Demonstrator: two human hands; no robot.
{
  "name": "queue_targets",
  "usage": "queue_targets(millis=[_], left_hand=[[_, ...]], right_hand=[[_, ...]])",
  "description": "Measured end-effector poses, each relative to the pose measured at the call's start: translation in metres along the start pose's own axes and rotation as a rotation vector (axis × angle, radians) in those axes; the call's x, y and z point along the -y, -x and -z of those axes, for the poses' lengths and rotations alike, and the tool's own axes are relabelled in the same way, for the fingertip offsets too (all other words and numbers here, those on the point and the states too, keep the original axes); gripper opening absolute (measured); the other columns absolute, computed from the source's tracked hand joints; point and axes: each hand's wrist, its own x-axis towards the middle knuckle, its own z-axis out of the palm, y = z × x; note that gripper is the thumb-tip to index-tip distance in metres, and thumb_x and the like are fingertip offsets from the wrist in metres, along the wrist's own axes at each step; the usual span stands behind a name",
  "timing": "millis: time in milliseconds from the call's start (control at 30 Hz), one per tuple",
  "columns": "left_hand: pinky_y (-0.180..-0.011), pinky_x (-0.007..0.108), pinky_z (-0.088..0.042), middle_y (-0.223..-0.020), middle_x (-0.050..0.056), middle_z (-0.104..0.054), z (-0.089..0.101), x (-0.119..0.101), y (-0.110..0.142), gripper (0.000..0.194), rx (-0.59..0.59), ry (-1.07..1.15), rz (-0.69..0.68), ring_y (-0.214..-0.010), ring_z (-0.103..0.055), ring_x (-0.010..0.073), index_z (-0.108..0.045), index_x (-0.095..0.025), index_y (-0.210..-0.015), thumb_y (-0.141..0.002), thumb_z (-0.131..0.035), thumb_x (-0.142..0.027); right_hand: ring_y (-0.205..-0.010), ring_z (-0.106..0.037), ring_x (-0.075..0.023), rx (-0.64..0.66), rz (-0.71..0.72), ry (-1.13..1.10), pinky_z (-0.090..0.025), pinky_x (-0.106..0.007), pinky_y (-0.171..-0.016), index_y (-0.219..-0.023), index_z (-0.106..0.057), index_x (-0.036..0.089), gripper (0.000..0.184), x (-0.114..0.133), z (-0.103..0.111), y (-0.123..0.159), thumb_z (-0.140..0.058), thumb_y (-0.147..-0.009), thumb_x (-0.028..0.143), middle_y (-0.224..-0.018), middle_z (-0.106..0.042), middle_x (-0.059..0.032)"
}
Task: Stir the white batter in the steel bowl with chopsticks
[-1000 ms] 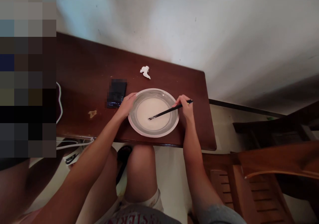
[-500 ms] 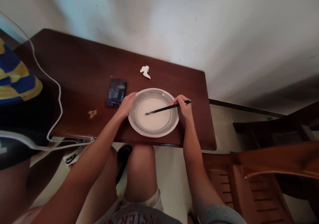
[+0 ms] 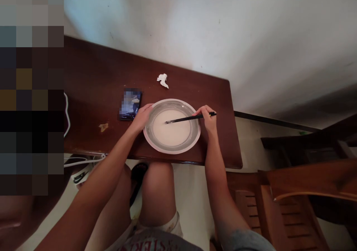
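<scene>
A wide grey bowl (image 3: 156,141) with a white rim holds a pale white liquid (image 3: 171,134) and sits near the front edge of a dark wooden table (image 3: 95,80). My left hand (image 3: 142,117) grips the bowl's left rim. My right hand (image 3: 208,119) holds black chopsticks (image 3: 184,119) at the bowl's right side. Their tips dip into the liquid left of the bowl's middle, toward its far side.
A phone (image 3: 129,104) lies just left of the bowl. A crumpled white tissue (image 3: 163,80) lies behind it, near the wall. A white cable (image 3: 67,117) runs along the table's left. Wooden chairs (image 3: 292,202) stand at the right. My knees are under the table's front edge.
The chopstick tips have swept from the near side of the liquid toward the far side. My left hand has stayed on the rim.
</scene>
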Motion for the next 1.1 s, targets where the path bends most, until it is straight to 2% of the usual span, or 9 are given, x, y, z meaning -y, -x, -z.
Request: queue_targets(millis=[133, 233, 333, 400, 533, 733, 833, 967, 1100], left_hand=[[-0.097, 0.032, -0.049, -0.106, 0.008, -0.074, 0.0, 0.001, -0.0009, 0.033, 0.005, 0.007, 0.005, -0.109, -0.064, 0.0246, -0.072, -0.016, -0.098, -0.081, -0.056, -0.039], [-0.098, 0.032, -0.048, -0.106, 0.007, -0.074, 0.0004, 0.0011, -0.0008, 0.032, 0.004, 0.018, 0.007, -0.109, -0.063, 0.0244, -0.072, -0.017, -0.098, -0.08, -0.057, -0.039], [-0.099, 0.032, -0.048, -0.108, 0.007, -0.074, 0.0004, 0.0005, -0.0003, 0.032, -0.004, 0.019, 0.013, -0.11, -0.062, 0.0243, -0.072, -0.017, -0.099, -0.08, -0.058, -0.039], [-0.099, 0.032, -0.048, -0.108, 0.007, -0.074, 0.0001, 0.0, 0.0001, 0.033, -0.007, 0.015, 0.013, -0.109, -0.062, 0.0242, -0.072, -0.017, -0.099, -0.08, -0.058, -0.039], [-0.097, 0.033, -0.049, -0.105, 0.007, -0.074, -0.0003, 0.0001, 0.0003, 0.033, -0.009, 0.018, 0.007, -0.107, -0.064, 0.0245, -0.072, -0.017, -0.098, -0.08, -0.057, -0.04], [-0.097, 0.033, -0.048, -0.104, 0.007, -0.074, 0.0003, 0.0009, 0.0009, 0.036, 0.01, 0.029, -0.005, -0.107, -0.063, 0.0243, -0.072, -0.017, -0.098, -0.079, -0.058, -0.043], [-0.096, 0.031, -0.048, -0.105, 0.007, -0.074, 0.0, -0.0006, 0.0013, 0.034, 0.004, 0.02, -0.002, -0.108, -0.063, 0.0242, -0.072, -0.016, -0.098, -0.08, -0.057, -0.041], [-0.098, 0.032, -0.047, -0.105, 0.006, -0.074, -0.0004, -0.0017, 0.0013, 0.034, 0.01, 0.03, 0.02, -0.108, -0.063, 0.0242, -0.072, -0.014, -0.101, -0.082, -0.054, -0.037], [-0.099, 0.035, -0.046, -0.107, 0.008, -0.074, -0.0001, -0.0001, 0.0009, 0.036, 0.02, 0.034, 0.001, -0.106, -0.063, 0.0238, -0.071, -0.014, -0.101, -0.081, -0.055, -0.038]], right_hand=[[-0.046, -0.057, -0.0126, -0.114, -0.006, -0.087, -0.046, -0.029, -0.056, -0.058, -0.059, 0.023, 0.043, -0.0049, 0.0056, -0.0018, -0.054, -0.091, 0.05, -0.048, -0.059, 0.0033], [-0.045, -0.059, -0.0132, -0.01, -0.061, -0.087, -0.046, -0.029, -0.054, -0.061, -0.061, 0.023, 0.042, -0.0058, 0.0023, -0.0005, -0.056, -0.089, 0.053, -0.05, -0.062, 0.0027], [-0.058, -0.066, -0.0152, 0.066, -0.042, -0.039, -0.051, -0.03, -0.064, -0.065, -0.065, 0.023, 0.039, -0.0028, -0.0014, 0.0003, -0.057, -0.089, 0.052, -0.059, -0.069, 0.0005], [-0.062, -0.067, -0.0151, 0.007, -0.001, -0.01, -0.052, -0.031, -0.067, -0.065, -0.065, 0.023, 0.039, -0.0013, -0.0001, -0.0004, -0.056, -0.09, 0.051, -0.061, -0.07, 0.0004], [-0.05, -0.061, -0.0135, -0.128, 0.012, -0.03, -0.049, -0.029, -0.06, -0.06, -0.059, 0.024, 0.044, -0.0032, 0.0065, -0.0017, -0.051, -0.092, 0.052, -0.05, -0.06, 0.0034], [-0.05, -0.063, -0.0136, 0.093, -0.058, -0.089, -0.049, -0.029, -0.058, -0.063, -0.064, 0.022, 0.036, -0.004, -0.0011, 0.0015, -0.06, -0.088, 0.049, -0.053, -0.064, 0.003], [-0.055, -0.065, -0.0138, 0.035, -0.017, -0.055, -0.05, -0.029, -0.063, -0.064, -0.065, 0.022, 0.036, -0.0025, -0.0006, 0.0004, -0.06, -0.089, 0.047, -0.057, -0.067, 0.0016], [-0.049, -0.06, -0.0125, -0.107, -0.003, -0.081, -0.047, -0.028, -0.058, -0.06, -0.06, 0.022, 0.043, -0.0055, 0.0066, -0.0017, -0.054, -0.092, 0.051, -0.049, -0.058, 0.0036], [-0.046, -0.059, -0.013, 0.009, -0.052, -0.075, -0.046, -0.028, -0.055, -0.061, -0.061, 0.022, 0.041, -0.0066, 0.0036, 0.0003, -0.058, -0.089, 0.052, -0.049, -0.06, 0.0035]])
